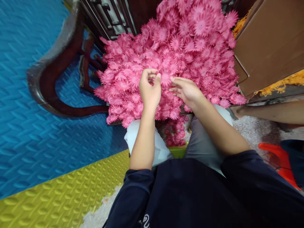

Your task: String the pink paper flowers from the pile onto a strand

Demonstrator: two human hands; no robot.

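Note:
Between my two hands is a single pink artificial flower (165,79) with thin, pointed petals, held just above a heap of the same kind. My left hand (150,87) pinches its left edge between thumb and forefinger, the other fingers curled. From the other side my right hand (186,89) meets the flower's right edge with the tips of thumb and forefinger; its remaining fingers are loosely bent below. The big heap of pink flowers (199,44) spreads under and beyond both hands.
A dark carved wooden armrest (54,72) curves at the left over blue matting (19,126). Yellow matting (71,180) lies nearer. At the right stands a cardboard box (273,41) beside orange pieces (282,84) and another person's limb (273,112). More pink flowers (175,131) sit between my knees.

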